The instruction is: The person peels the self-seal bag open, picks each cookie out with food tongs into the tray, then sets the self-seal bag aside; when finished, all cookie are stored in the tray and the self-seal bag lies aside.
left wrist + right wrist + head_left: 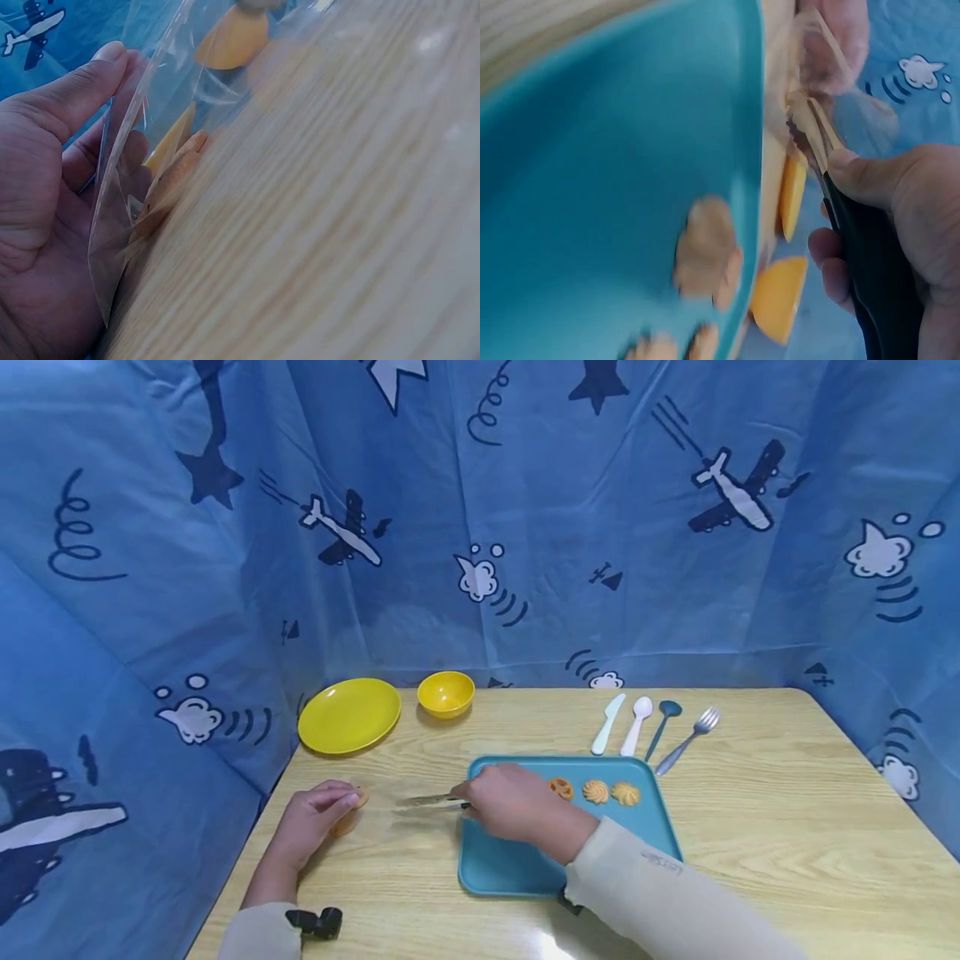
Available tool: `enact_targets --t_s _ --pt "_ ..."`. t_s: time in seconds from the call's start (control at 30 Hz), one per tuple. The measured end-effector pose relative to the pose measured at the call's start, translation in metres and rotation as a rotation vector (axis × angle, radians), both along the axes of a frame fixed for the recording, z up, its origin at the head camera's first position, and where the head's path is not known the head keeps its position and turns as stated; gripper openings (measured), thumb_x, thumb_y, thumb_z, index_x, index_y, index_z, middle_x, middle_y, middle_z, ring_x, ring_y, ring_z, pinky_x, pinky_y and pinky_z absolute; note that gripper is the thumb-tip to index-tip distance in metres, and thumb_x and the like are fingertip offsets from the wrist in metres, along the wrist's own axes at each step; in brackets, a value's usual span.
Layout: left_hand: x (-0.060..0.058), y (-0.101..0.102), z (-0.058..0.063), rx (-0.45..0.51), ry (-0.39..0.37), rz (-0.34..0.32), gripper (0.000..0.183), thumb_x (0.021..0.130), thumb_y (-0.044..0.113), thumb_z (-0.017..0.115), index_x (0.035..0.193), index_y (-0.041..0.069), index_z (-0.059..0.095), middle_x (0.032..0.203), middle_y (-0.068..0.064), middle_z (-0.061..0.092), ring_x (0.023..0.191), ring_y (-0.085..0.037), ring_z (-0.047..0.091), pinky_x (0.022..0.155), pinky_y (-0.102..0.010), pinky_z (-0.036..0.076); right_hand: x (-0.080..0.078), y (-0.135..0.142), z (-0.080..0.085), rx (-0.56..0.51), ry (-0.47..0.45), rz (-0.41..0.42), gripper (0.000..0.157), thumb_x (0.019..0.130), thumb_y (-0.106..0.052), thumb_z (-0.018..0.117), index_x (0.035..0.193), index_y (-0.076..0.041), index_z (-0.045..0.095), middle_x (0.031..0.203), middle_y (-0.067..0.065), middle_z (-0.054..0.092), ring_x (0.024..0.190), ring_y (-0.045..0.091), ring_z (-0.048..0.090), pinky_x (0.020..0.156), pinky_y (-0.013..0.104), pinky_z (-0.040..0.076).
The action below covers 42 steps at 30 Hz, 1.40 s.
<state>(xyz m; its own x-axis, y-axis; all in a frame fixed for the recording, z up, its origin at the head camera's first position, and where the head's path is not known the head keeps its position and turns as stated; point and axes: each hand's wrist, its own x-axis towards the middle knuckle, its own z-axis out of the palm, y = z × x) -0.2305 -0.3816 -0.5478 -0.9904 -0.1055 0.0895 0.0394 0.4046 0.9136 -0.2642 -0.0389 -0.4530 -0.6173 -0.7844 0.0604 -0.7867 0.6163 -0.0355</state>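
Note:
At the left of the table, my left hand (311, 822) pinches the edge of a clear plastic bag (120, 172) between thumb and fingers. Light brown cookies (171, 184) show inside the bag, low near the wood. My right hand (506, 802) grips a pair of tongs (870, 262) by the black handles, thumb on top. The metal tips of the tongs point left and, in the right wrist view, overlap the bag. Beneath the right hand lies a teal tray (502, 872). A pretzel-shaped cookie (561, 788) and two swirled cookies (596, 792) sit in a row near its far edge.
A yellow plate (349, 716) and a yellow bowl (446, 695) stand at the back left. Behind the tray are a pale knife (608, 724), a white spoon (637, 727), a dark green spoon (663, 727) and a fork (687, 741). A blue printed curtain (525, 568) borders the table.

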Motion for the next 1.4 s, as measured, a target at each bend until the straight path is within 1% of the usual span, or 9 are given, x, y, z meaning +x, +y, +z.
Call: enact_targets --t_s 0.2,0.37,0.5,0.67,0.87,1.0,1.1,1.27,1.4 --pt "-0.001 0.0 0.0 0.045 0.045 -0.012 0.027 0.096 0.026 0.073 0.113 0.005 0.079 0.111 -0.006 0.072 0.103 -0.006 0.064 0.092 -0.013 0.05 -0.002 -0.032 -0.01 0.015 0.024 -0.038 0.02 0.098 -0.03 0.071 0.117 -0.026 0.073 0.085 -0.007 0.073 0.064 0.008 0.061 0.056 0.029 0.051" --pt "-0.002 0.0 0.001 0.074 0.08 -0.021 0.029 0.096 0.025 0.073 0.113 0.002 0.078 0.107 0.003 0.072 0.102 -0.006 0.065 0.09 -0.015 0.052 -0.002 -0.045 -0.009 0.008 0.029 -0.047 0.023 0.098 -0.032 0.071 0.12 -0.027 0.073 0.087 -0.008 0.074 0.062 0.007 0.059 0.054 0.028 0.05" --pt "-0.002 0.001 0.002 0.092 0.087 -0.016 0.029 0.096 0.024 0.073 0.112 0.001 0.077 0.105 0.006 0.073 0.101 -0.006 0.066 0.09 -0.015 0.053 -0.003 -0.053 -0.008 0.019 -0.003 -0.056 0.025 0.098 -0.034 0.07 0.122 -0.028 0.072 0.087 -0.009 0.073 0.062 0.006 0.058 0.053 0.026 0.049" --pt "-0.002 0.002 0.001 0.1 0.073 -0.004 0.028 0.096 0.022 0.073 0.111 -0.002 0.077 0.103 0.007 0.072 0.101 -0.006 0.065 0.089 -0.016 0.053 -0.005 -0.063 -0.011 0.021 -0.034 -0.079 0.027 0.098 -0.034 0.07 0.124 -0.028 0.071 0.085 -0.008 0.072 0.062 0.008 0.058 0.053 0.028 0.048" --pt "-0.001 0.003 0.0 0.121 0.057 0.012 0.027 0.096 0.018 0.073 0.111 -0.004 0.076 0.105 0.002 0.072 0.1 -0.006 0.064 0.087 -0.016 0.054 -0.007 -0.072 -0.014 0.011 -0.033 -0.068 0.031 0.097 -0.035 0.072 0.125 -0.025 0.071 0.093 -0.006 0.075 0.073 0.009 0.065 0.064 0.029 0.055" --pt "-0.001 0.003 0.0 0.131 0.057 0.0 0.031 0.097 0.018 0.072 0.112 -0.009 0.074 0.108 -0.003 0.073 0.101 -0.006 0.063 0.089 -0.015 0.053 -0.008 -0.076 -0.015 0.014 -0.076 -0.085 0.034 0.097 -0.036 0.071 0.13 -0.025 0.07 0.097 -0.006 0.075 0.073 0.008 0.063 0.067 0.029 0.054" --pt "0.0 0.002 0.0 0.137 0.061 -0.006 0.033 0.097 0.017 0.071 0.112 -0.011 0.072 0.108 -0.003 0.073 0.102 -0.005 0.064 0.089 -0.015 0.052 -0.01 -0.079 -0.015 0.01 -0.114 -0.092 0.036 0.098 -0.036 0.07 0.131 -0.025 0.069 0.097 -0.006 0.075 0.07 0.007 0.059 0.065 0.029 0.052" --pt "0.0 0.001 -0.001 0.144 0.073 -0.007 0.029 0.097 0.016 0.071 0.112 -0.008 0.074 0.106 -0.001 0.073 0.099 -0.005 0.065 0.088 -0.016 0.054 -0.011 -0.081 -0.016 0.004 -0.153 -0.103 0.035 0.099 -0.036 0.069 0.132 -0.025 0.068 0.095 -0.005 0.074 0.066 0.008 0.056 0.063 0.028 0.05" --pt "0.0 -0.002 -0.003 0.137 0.094 -0.009 0.027 0.097 0.016 0.071 0.112 -0.006 0.075 0.104 -0.002 0.073 0.096 -0.005 0.066 0.086 -0.017 0.055 -0.012 -0.081 -0.015 -0.003 -0.147 -0.1 0.034 0.099 -0.034 0.069 0.131 -0.024 0.069 0.098 -0.006 0.075 0.07 0.008 0.059 0.066 0.028 0.052"
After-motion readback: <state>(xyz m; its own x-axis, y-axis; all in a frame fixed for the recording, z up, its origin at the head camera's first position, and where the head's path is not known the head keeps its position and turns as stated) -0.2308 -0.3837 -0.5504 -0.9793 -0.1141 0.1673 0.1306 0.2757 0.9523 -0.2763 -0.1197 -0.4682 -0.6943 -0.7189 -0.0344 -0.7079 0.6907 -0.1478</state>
